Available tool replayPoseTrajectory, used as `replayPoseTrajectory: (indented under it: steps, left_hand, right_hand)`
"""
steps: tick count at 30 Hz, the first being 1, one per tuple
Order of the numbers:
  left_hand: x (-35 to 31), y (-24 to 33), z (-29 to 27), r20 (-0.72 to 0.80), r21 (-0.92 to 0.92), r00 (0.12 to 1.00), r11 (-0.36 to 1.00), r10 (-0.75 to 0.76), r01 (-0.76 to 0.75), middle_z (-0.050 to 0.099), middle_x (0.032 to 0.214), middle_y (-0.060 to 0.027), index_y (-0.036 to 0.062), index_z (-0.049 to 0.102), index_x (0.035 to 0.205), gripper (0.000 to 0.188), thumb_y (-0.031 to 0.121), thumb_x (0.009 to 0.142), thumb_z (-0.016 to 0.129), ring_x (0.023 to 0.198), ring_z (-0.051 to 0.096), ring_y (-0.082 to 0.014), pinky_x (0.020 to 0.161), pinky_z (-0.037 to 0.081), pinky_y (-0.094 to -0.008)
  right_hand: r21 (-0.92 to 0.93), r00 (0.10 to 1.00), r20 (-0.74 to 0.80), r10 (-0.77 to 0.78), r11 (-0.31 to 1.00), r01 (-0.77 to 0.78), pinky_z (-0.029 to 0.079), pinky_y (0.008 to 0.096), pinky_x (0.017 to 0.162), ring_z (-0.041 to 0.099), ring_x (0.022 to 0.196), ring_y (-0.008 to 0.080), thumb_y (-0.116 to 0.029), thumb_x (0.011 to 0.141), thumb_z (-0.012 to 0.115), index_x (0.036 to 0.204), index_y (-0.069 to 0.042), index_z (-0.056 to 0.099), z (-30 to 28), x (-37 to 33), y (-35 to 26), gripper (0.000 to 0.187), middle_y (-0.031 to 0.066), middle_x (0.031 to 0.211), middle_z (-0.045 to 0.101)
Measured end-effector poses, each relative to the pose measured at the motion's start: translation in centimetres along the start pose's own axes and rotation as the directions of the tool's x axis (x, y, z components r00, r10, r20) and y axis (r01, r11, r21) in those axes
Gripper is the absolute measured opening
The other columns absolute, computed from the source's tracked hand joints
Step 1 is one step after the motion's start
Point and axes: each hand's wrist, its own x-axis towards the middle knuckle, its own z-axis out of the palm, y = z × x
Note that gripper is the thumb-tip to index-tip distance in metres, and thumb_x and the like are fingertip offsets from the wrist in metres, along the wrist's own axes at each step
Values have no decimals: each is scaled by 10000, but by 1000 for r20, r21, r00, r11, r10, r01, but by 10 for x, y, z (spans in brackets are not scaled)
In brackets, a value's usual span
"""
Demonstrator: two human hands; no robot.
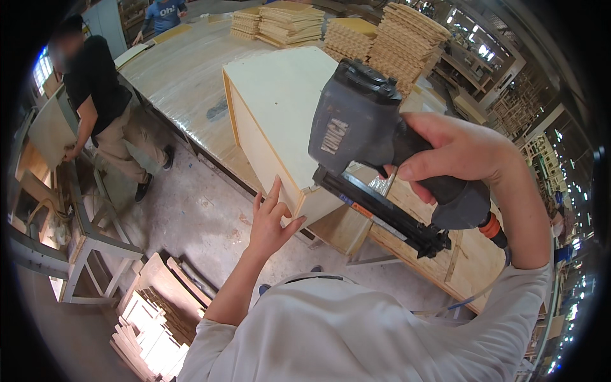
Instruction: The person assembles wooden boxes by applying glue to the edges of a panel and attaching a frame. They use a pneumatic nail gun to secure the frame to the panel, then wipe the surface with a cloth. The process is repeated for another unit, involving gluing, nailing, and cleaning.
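Note:
My right hand (445,156) is wrapped round the grip of a dark grey pneumatic nail gun (356,114), an air hose joined to its orange fitting. The gun is raised above the near right corner of a wooden box (273,89) with a pale top panel and light wood edges. Part of the box is hidden behind the gun. Against the box's near left side rests my left hand (273,213), fingers spread, the fingertips touching the wood near its edge. The box stands on a large worktable (184,76).
Stacks of wooden panels (407,41) stand at the table's back. At the left a person in black (105,89) handles a board beside a metal-framed bench (95,245); another person in blue (164,16) is at the far end. Wood pieces (149,325) lie low at left.

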Motion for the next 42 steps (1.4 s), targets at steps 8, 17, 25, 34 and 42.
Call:
replayPoseTrajectory:
  steps: [8,17,25,34,42]
  left_hand:
    - [22,-62,-26,-14,-375,984,913,-176,158,506,1325,-234,43,546,846,239,246,836,670,1194,515,-265,1001,360,-407]
    - [201,-183,-43,-401,-450,770,839,-496,306,538,1271,-186,-39,467,1233,596,480,941,485,1100,550,-236,946,404,-323]
    - [235,-199,-50,-212,-552,799,744,-563,377,621,1124,-144,-77,570,1173,637,505,952,436,1049,552,-197,916,408,-306]
    - [77,-177,-136,-705,-266,498,839,-505,474,638,881,-112,-13,608,1038,420,378,966,474,815,578,-165,727,441,-311]
    - [-4,-13,-94,-419,319,798,752,-433,576,622,687,-155,42,572,814,236,264,885,606,634,602,-367,565,456,-437]
  right_hand:
    - [-92,985,-162,-56,995,41,494,290,548,612,601,147,-43,807,626,1039,24,502,9,-35,12,270,58,745,588]
    - [265,915,-385,-123,934,238,473,258,590,583,632,104,-89,834,615,1008,-2,531,64,-45,142,212,27,725,592]
    - [458,848,-512,-138,792,405,474,275,596,590,630,137,-75,845,610,1039,-2,513,83,-13,186,229,57,735,592]
    - [275,839,-479,-258,863,423,458,270,541,562,571,118,-94,889,579,1078,-7,485,10,41,161,229,41,733,559]
    - [-134,699,-640,-319,942,307,465,255,485,539,527,102,-191,844,645,1090,-7,484,-90,125,124,347,42,781,560]
